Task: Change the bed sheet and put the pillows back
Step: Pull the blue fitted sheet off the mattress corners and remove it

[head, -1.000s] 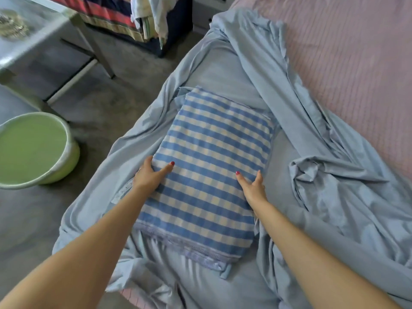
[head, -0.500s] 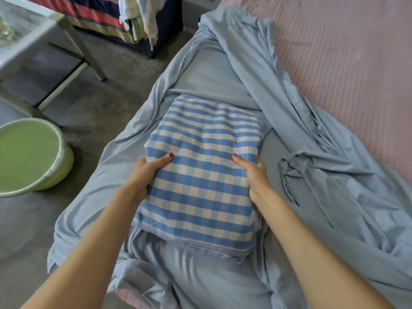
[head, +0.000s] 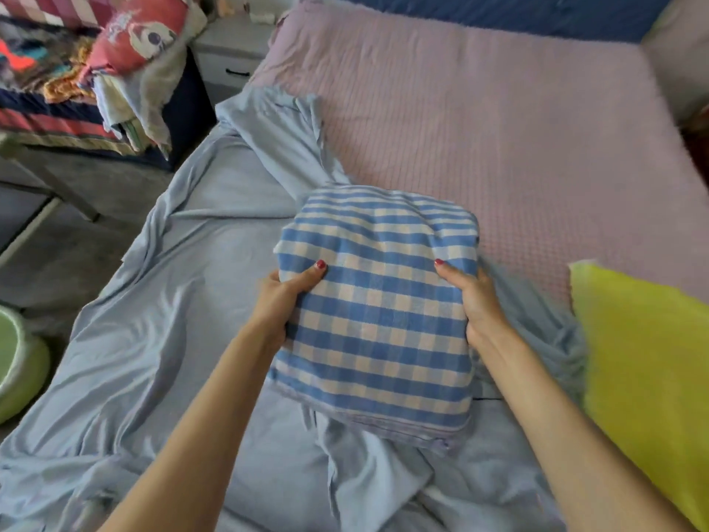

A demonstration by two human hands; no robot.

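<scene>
Folded blue-and-white checked sheet (head: 378, 312): gripped at both side edges, left hand (head: 286, 297) and right hand (head: 474, 301) each with thumb on top, fingers curled beneath; above the rumpled pale blue sheet (head: 161, 301). Pink mattress cover (head: 479, 120) mostly bare. Progress, judged: old sheet pulled back, not removed; new one unspread; pillows not replaced. Yellow pillow (head: 648, 370) at right edge. Green basin (head: 19, 362) on floor, contents indiscernible.

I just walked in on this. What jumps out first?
A folded blue-and-white checked sheet in mid-frame, gripped at its sides by the left hand and right hand. Under it a loose pale blue sheet lies crumpled over the bed's near left part, baring the pink mattress. A bright yellow pillow sits at right.
</scene>
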